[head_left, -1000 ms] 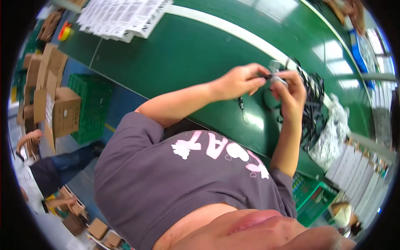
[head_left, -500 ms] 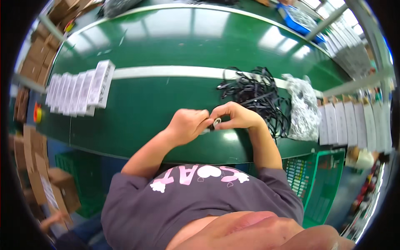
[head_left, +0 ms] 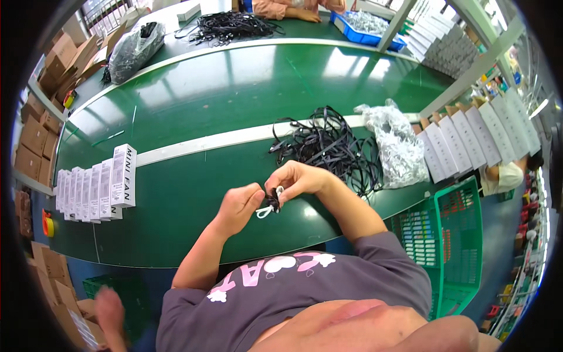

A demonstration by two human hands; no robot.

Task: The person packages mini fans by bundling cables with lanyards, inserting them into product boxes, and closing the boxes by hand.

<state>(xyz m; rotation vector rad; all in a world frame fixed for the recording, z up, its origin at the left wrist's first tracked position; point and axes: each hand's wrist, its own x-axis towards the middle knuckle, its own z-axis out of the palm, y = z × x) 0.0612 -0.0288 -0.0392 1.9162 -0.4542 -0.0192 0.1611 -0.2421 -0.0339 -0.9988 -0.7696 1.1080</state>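
Glossy green tabletop (head_left: pixel 170 193) fills the head view, and over it the right hand (head_left: pixel 299 179) pinches a small black bundle (head_left: pixel 274 201) with a white loop (head_left: pixel 265 212); the left hand (head_left: pixel 237 208), fingers curled narrow, sits right beside it, its hold impossible to tell, tangled flat black straps (head_left: pixel 331 141) heaped just beyond.
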